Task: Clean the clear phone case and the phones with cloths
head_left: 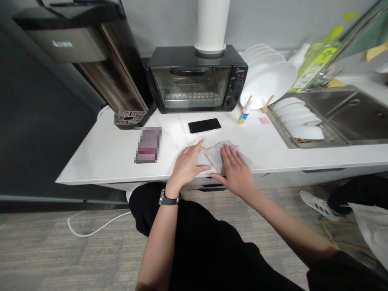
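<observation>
On the white countertop (109, 149), near its front edge, lies a crumpled, translucent greyish sheet, thin like a plastic bag or tissue (216, 155). My left hand (188, 162) is at its left end, thumb and fingers spread apart around that end and touching it. Flat on the right part of the sheet rests my right hand (238, 171), fingers stretched out and pointing away from me, thumb turned to the left. What lies under the right palm is hidden. Just beyond my hands is a black-screened phone (205, 126).
Behind stand a toaster oven (194, 89) with a white pot (212, 24) on top and a water dispenser (121, 81). A pixelated purplish item (149, 145) lies left. A small bottle (243, 116), pink pad (264, 120), plates (266, 85) and sink (357, 117) are right. Another person's shoe (318, 204) shows below.
</observation>
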{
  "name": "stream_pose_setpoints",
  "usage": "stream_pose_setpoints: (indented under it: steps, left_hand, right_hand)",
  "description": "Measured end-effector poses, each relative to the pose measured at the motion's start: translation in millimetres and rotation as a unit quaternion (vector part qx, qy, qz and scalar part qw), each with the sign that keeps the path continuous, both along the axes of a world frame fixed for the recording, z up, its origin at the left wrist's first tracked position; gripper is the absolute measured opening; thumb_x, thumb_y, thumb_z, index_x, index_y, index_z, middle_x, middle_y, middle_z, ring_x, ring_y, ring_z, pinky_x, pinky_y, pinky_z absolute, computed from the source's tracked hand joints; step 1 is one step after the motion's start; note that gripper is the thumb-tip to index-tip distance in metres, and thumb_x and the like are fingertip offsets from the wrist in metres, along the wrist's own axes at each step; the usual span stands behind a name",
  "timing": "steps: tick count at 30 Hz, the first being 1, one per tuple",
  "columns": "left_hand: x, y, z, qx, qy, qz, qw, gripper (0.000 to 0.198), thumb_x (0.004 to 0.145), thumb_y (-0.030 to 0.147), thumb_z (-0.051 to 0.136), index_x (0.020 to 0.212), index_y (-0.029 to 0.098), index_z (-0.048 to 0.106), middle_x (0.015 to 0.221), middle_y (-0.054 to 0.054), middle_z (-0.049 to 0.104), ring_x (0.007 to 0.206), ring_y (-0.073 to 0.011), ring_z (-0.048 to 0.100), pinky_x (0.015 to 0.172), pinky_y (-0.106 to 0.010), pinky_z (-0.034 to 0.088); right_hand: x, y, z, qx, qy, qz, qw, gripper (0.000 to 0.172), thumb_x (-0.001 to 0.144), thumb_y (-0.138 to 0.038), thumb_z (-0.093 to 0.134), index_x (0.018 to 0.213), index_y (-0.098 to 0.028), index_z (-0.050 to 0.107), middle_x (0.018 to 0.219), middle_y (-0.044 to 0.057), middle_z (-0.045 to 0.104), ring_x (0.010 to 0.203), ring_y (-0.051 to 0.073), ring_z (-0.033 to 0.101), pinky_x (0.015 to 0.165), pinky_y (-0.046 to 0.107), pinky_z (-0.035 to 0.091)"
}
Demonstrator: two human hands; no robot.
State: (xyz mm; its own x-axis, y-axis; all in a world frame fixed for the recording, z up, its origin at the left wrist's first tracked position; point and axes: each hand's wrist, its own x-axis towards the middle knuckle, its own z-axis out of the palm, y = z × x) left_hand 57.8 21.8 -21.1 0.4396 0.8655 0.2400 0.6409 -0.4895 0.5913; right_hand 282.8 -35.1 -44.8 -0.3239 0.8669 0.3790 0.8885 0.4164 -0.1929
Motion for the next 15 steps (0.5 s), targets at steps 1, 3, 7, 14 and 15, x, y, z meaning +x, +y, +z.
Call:
stream_pose_setpoints:
  steps: [1, 3, 7, 14, 15]
  left_hand:
    - [-0.8, 0.3, -0.3, -0.001, 0.002, 0.000, 1.000, 0.099, 0.083, 0.033, 0.089, 0.165, 0.027, 0.034, 0.149, -0.007, 0.067, 0.140, -0.0315, 0.059, 0.121, -0.049, 0.043]
    - [-2.3, 1.0, -1.2, -0.002, 0.014, 0.000, 1.000, 0.094, 0.085, 0.026, 0.084, 0.165, 0.025, 0.034, 0.151, -0.010, 0.065, 0.140, -0.0313, 0.058, 0.120, -0.049, 0.044]
    - [-2.9, 1.1, -1.6, 0.005, 0.025, 0.003, 1.000, 0.090, 0.086, 0.023, 0.082, 0.164, 0.021, 0.037, 0.151, -0.013, 0.063, 0.138, -0.0318, 0.060, 0.119, -0.048, 0.046]
    - [-0.4, -0.3, 1.4, -0.005, -0.005, 0.004, 1.000, 0.098, 0.083, 0.038, 0.090, 0.164, 0.028, 0.035, 0.148, -0.008, 0.067, 0.138, -0.0315, 0.061, 0.120, -0.050, 0.044]
    - [-0.8, -0.1, 1.4, -0.008, -0.005, 0.004, 1.000, 0.099, 0.083, 0.037, 0.090, 0.164, 0.028, 0.035, 0.148, -0.007, 0.067, 0.138, -0.0315, 0.061, 0.120, -0.050, 0.044]
  right_hand:
    - [-12.4, -5.1, -0.6, -0.001, 0.008, 0.028, 1.000, 0.110, 0.095, -0.082, 0.049, 0.167, 0.000, 0.031, 0.169, 0.031, 0.036, 0.160, 0.044, 0.036, 0.128, 0.065, 0.034]
    - [-34.6, -8.4, 0.7, -0.010, 0.027, 0.091, 0.995, 0.108, 0.094, -0.083, 0.050, 0.166, -0.004, 0.035, 0.169, 0.027, 0.040, 0.160, 0.040, 0.038, 0.129, 0.061, 0.035]
    - [-33.1, 9.8, 9.0, -0.024, 0.031, 0.140, 0.989, 0.092, 0.101, -0.077, 0.044, 0.162, -0.009, 0.046, 0.167, 0.021, 0.047, 0.156, 0.033, 0.046, 0.129, 0.054, 0.039]
    - [19.8, 17.2, 5.8, -0.006, -0.011, -0.041, 0.999, 0.100, 0.102, -0.075, 0.043, 0.165, 0.003, 0.035, 0.168, 0.033, 0.037, 0.157, 0.047, 0.039, 0.125, 0.068, 0.037]
    - [12.7, 11.1, 3.8, -0.005, -0.012, -0.034, 0.999, 0.105, 0.100, -0.078, 0.044, 0.164, 0.005, 0.034, 0.168, 0.034, 0.035, 0.158, 0.048, 0.036, 0.126, 0.069, 0.034]
